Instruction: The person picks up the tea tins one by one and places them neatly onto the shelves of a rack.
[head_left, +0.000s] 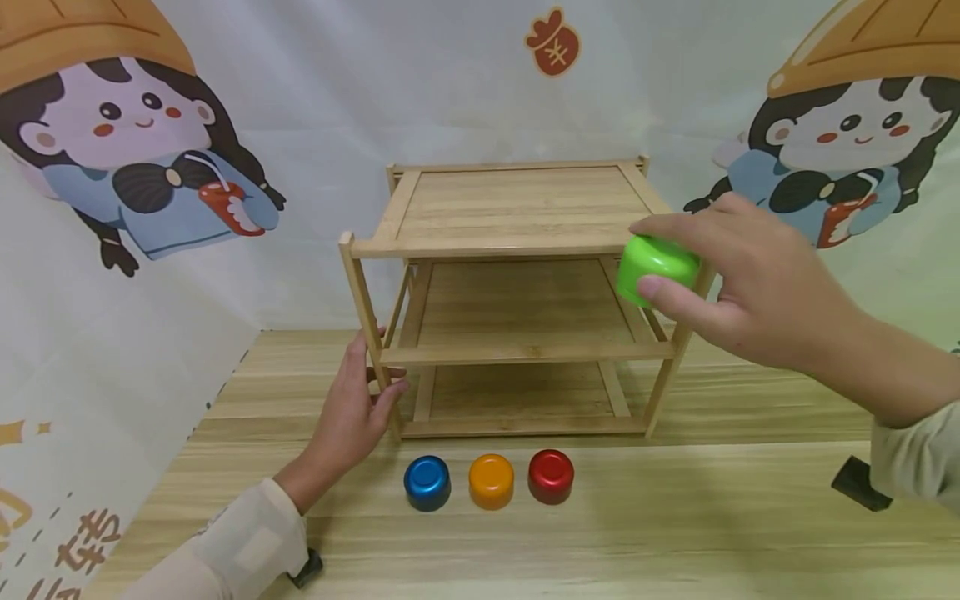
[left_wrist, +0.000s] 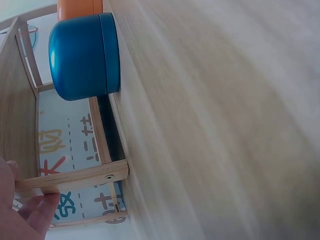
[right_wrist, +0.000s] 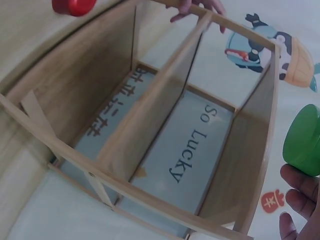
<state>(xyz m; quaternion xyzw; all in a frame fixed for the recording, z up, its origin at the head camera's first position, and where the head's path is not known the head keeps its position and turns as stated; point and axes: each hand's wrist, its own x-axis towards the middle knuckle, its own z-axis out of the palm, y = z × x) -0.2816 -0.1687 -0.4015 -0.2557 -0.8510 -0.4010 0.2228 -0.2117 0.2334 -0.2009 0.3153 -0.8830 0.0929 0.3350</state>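
A three-tier wooden shelf rack (head_left: 517, 355) stands on the table. My left hand (head_left: 348, 408) grips its left front post, with the thumb in front and fingers behind; the left wrist view shows fingers on both sides of the post (left_wrist: 75, 179). Up at the right front corner of the top shelf, my right hand (head_left: 772, 287) pinches a small round green canister (head_left: 652, 267) between thumb and fingers. In the right wrist view the green canister (right_wrist: 304, 140) appears beside the rack, apart from its frame. Whether it touches the top shelf, I cannot tell.
Before the rack, blue (head_left: 427, 483), orange (head_left: 491, 482) and red (head_left: 551, 477) canisters stand in a row on the wood-patterned table (head_left: 675, 533). A printed cloth backdrop (head_left: 450, 83) hangs behind. Uprights and rails frame each shelf.
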